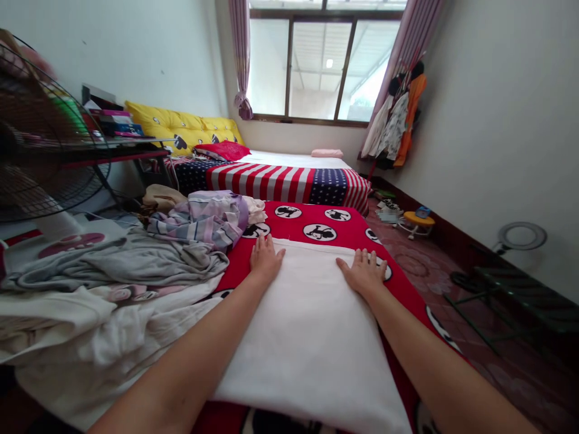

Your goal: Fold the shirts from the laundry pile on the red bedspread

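White cloth (pixel 312 325), flat and roughly four-sided, lies on a red cover (pixel 313 212) printed with black-and-white roundels. My left hand (pixel 266 263) rests palm down at its far left corner, thumb apart from fingers; my right hand (pixel 364 272), fingers spread, at the far right. Leftward: rumpled grey garment (pixel 149 262), crumpled pastel plaid cloth (pixel 194 220). Risk, I judge: uneven palm drag could crease the white cloth or skew its far edge.
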`<state>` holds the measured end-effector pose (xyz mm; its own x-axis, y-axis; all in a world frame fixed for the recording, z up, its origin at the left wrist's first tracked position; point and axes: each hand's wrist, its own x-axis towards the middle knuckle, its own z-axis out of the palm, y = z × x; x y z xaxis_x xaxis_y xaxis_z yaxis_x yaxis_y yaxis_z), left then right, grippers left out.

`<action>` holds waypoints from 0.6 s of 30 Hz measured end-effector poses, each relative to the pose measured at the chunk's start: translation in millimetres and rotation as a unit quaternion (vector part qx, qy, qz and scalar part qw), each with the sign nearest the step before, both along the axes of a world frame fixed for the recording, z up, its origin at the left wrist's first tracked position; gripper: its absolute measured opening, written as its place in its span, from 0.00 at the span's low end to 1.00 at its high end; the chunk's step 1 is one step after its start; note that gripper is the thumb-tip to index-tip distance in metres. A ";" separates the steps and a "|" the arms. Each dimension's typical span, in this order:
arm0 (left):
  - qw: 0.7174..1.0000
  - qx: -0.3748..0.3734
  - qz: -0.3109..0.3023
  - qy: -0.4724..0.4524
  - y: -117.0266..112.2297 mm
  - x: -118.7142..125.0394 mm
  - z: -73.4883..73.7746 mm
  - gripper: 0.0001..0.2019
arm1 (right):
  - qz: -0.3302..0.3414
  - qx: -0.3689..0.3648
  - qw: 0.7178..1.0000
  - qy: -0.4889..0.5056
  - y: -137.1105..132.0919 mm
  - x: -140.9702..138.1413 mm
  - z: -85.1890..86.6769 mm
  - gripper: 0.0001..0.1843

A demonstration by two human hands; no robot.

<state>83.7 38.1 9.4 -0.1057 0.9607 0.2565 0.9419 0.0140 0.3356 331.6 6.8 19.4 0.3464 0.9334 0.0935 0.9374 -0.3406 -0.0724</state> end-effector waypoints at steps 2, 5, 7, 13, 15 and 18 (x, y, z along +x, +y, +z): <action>0.999 0.044 0.023 -0.010 -2.0 -2.3 3.6 0.27 | -0.014 0.008 1.000 -0.008 -6.1 -15.8 8.5 0.41; 0.996 0.078 0.031 -0.028 -1.3 -4.8 6.9 0.22 | 0.060 0.033 0.998 0.005 -22.3 -46.7 13.8 0.38; 0.996 0.079 0.024 -0.039 2.8 -6.8 7.5 0.19 | 0.116 0.027 0.993 0.027 -34.1 -65.2 12.3 0.34; 0.998 0.056 0.024 -0.035 13.3 -11.6 14.9 0.15 | 0.249 0.013 0.967 0.058 -50.2 -78.7 6.1 0.32; 0.997 0.064 0.030 -0.023 8.3 -1.7 21.5 0.17 | 0.266 0.012 0.962 0.061 -51.5 -76.1 3.0 0.33; 0.994 0.104 -0.036 0.005 -8.5 26.8 26.9 0.23 | 0.266 0.015 0.962 0.063 -53.9 -75.6 -3.3 0.32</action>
<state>110.5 29.6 36.3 -0.0358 0.8918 0.4510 0.9412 -0.1215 0.3151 256.0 -47.2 16.1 -0.1684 0.9794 0.1113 0.9620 0.1879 -0.1983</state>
